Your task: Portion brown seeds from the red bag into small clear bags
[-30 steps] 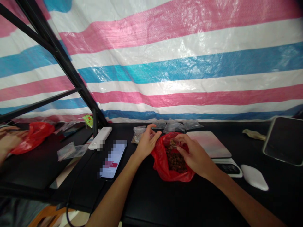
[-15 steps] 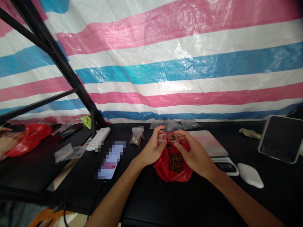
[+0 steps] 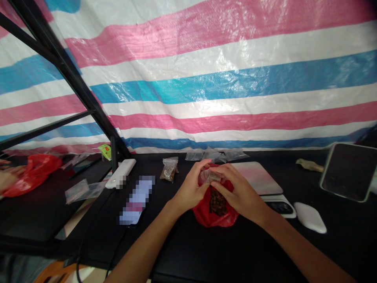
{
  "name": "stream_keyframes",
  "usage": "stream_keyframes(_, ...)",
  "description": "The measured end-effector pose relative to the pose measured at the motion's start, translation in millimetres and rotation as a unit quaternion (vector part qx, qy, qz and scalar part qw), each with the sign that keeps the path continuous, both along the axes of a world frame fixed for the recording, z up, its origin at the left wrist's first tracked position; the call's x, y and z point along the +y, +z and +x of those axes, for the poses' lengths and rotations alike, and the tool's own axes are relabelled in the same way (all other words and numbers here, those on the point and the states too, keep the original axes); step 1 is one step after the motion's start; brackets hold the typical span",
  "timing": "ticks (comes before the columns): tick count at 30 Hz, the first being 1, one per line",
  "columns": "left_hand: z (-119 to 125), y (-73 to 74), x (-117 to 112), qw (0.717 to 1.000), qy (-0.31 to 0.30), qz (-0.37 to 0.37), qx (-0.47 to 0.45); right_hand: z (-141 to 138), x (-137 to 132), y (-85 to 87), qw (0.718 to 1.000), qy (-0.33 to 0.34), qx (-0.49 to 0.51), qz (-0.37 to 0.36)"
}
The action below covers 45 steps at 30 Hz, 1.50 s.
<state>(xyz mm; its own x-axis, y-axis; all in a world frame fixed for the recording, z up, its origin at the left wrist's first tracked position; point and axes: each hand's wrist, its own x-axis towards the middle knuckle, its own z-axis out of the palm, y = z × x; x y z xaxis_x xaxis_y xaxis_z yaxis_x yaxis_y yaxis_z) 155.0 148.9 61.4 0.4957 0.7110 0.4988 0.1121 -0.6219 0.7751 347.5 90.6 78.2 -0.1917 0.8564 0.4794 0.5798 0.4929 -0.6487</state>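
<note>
My left hand and my right hand meet above a red plastic bag, fingers pinching a small clear plastic container. It looks like two little cups pressed rim to rim, with a little brown matter inside. My fingers hide part of it. The open bag holds a heap of dark brown dried pieces, partly hidden behind my hands.
A zip bag of brown pieces and several clear bags lie behind my hands. A flat scale stands right, a blurred phone left. Further left, another person's hand is beside a second red bag.
The two small clear cups, held apart in my two hands before, are now pressed together into one piece. My hands have moved closer together, and the view has drifted slightly.
</note>
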Motion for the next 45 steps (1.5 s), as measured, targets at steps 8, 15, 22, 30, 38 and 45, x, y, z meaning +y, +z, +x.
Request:
stream_keyframes(8, -0.5, -1.5, 2.8, 0.974, 0.088, 0.018, 0.208, 0.0, 1.1, -5.6, 1.0, -0.003, 0.0, -0.026)
stream_keyframes(15, 2.2, -5.7, 1.5, 0.989, 0.059, -0.013, 0.135, 0.2, 1.3, -2.7, 0.999, -0.014, -0.015, -0.033)
stream_keyframes(22, 0.3, -6.7, 4.6, 0.98, 0.076, 0.056, 0.177, 0.7, 0.1, -2.1, 1.0, 0.011, -0.011, 0.0)
stream_keyframes(30, -2.2, -4.2, 2.9, 0.964, 0.078, 0.126, 0.223, 0.9, -1.1, -1.6, 0.999, 0.0, -0.044, -0.017)
stream_keyframes(38, -0.9, -5.3, 0.3, 0.963, 0.063, 0.095, 0.244, -3.5, -3.2, 0.3, 1.0, -0.017, -0.008, 0.022)
stream_keyframes(45, 0.6, -2.1, -2.1, 0.966, 0.047, 0.067, 0.243, -3.7, -1.5, 0.7, 0.996, -0.041, 0.049, 0.069)
